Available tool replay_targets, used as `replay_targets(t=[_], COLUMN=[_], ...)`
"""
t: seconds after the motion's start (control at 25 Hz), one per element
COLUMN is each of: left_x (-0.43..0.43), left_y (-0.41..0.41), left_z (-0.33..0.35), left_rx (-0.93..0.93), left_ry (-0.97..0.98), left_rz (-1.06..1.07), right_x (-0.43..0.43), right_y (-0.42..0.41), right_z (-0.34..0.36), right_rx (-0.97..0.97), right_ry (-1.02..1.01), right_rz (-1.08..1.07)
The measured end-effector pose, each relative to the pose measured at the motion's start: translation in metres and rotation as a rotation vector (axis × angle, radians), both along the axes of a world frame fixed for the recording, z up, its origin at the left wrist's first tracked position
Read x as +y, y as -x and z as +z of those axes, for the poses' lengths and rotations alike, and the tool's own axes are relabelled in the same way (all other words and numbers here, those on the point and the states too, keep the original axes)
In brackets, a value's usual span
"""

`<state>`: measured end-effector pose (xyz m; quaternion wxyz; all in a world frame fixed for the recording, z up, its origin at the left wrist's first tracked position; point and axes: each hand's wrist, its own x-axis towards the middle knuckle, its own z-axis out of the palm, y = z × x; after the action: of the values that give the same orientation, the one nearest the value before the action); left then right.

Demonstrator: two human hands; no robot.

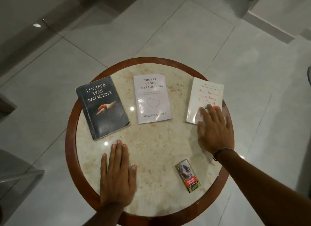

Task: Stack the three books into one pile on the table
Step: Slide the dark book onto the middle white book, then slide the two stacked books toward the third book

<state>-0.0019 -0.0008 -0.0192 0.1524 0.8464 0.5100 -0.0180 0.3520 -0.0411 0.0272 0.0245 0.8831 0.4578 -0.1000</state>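
dark grey-blue book (102, 108) with white title at 10 o'clock, pale pinkish book (152, 99) with a thin heart outline at 12, white book (205, 98) with red lettering at 2, beige mottled marble table (151, 150) with reddish-brown rim

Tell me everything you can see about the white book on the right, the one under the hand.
The white book is a thin paperback with a plain glossy-looking white cover, red title lettering reading "Don't Believe Everything You Think" and a small author line above it. It lies closed, flat and face up at the right side of the round table, turned slightly clockwise, its far right corner reaching over the wooden rim. The right hand lies spread over its near end, fingers covering the lower cover. It touches no other book.
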Motion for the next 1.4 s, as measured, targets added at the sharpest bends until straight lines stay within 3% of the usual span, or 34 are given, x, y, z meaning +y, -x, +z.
replay_targets(t=[0.2,0.4,0.52,0.64,0.72,0.96,1.12,1.28,1.4], left_x=[0.001,0.0,0.001,0.001,0.001,0.003,0.004,0.008,0.007], left_y=[0.0,0.0,0.0,0.001,0.001,0.0,0.0,-0.001,-0.001], left_z=[0.001,0.001,0.002,0.001,0.001,0.002,0.005,0.008,0.007], left_rx=[0.001,-0.039,-0.055,-0.056,-0.051,-0.012,-0.033,-0.054,-0.071], left_ry=[0.008,0.036,0.051,0.064,0.076,0.083,0.099,0.115,0.103], left_rz=[0.008,0.022,0.022,0.025,0.025,0.023,0.023,0.033,0.029], right_x=[0.083,0.158,0.171,0.171,0.168,0.169,0.191,0.206,0.208], right_y=[0.07,0.136,0.123,0.11,0.107,0.111,0.157,0.195,0.205], right_z=[0.029,0.03,0.019,0.013,0.021,0.077,0.075,0.041,0.026], right_rx=[0.071,0.346,0.508,0.556,0.585,0.917,1.094,1.048,0.822], right_ry=[-0.218,0.001,-0.025,-0.027,-0.13,-0.404,-0.3,-0.171,-0.159], right_rz=[-0.105,-0.594,-0.773,-0.655,-0.553,-0.436,-0.364,-0.326,-0.27])
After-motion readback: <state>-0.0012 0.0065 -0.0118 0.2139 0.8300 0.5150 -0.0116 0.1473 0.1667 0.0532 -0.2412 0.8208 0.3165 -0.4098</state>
